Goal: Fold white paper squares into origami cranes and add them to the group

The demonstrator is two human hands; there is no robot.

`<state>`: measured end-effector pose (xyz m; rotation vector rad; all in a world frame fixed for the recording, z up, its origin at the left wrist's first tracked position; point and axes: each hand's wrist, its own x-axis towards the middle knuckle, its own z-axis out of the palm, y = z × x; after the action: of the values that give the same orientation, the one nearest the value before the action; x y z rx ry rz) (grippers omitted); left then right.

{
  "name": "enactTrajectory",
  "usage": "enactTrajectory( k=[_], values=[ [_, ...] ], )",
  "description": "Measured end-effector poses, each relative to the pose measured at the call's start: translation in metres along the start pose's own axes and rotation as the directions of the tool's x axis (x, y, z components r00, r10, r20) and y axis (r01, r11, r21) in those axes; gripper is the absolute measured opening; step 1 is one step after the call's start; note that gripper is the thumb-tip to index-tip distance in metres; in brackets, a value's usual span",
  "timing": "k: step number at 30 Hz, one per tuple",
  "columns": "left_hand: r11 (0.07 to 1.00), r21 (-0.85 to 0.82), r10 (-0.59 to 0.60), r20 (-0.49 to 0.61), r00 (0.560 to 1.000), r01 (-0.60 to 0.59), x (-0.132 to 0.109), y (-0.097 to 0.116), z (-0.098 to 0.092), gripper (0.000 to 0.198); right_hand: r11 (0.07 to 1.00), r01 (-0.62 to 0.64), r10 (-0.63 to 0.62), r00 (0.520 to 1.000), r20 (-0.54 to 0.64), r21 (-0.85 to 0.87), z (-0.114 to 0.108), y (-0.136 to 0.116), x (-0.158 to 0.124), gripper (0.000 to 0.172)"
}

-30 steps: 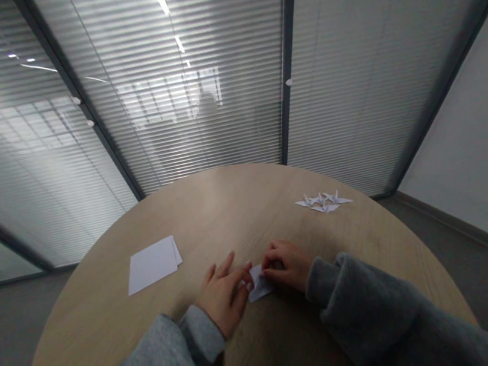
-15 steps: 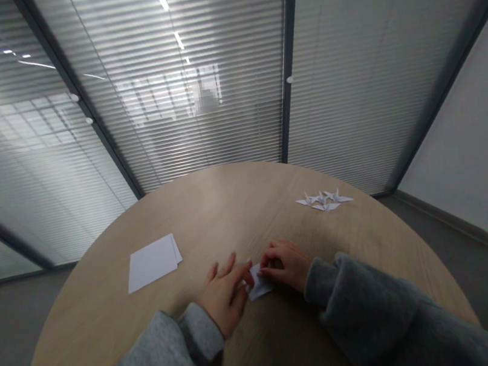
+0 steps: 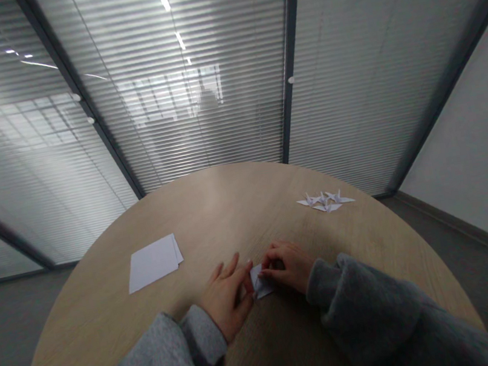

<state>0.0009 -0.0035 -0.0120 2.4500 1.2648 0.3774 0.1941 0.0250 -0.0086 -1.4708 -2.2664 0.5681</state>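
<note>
While the right hand (image 3: 289, 265) pinches the folded paper (image 3: 262, 289) at lower centre, the left hand (image 3: 227, 298) (loosely spread) should steady the paper's left edge for crisp creasing.

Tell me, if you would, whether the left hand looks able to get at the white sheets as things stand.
Probably yes: the white sheets lie flat on the table, ahead and to the left of the left hand, with nothing visible between, though its fingertips are now at the folded paper.
</note>
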Motion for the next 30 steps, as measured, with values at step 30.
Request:
enactTrajectory(
  k=[30],
  values=[
    [0.989, 0.089, -0.117, -0.06, 0.991, 0.122, 0.001, 0.005, -0.005, 0.022, 0.999, 0.012, -0.011, 1.0, 0.017, -0.04, 0.004, -0.005, -0.001, 0.014]
  ],
)
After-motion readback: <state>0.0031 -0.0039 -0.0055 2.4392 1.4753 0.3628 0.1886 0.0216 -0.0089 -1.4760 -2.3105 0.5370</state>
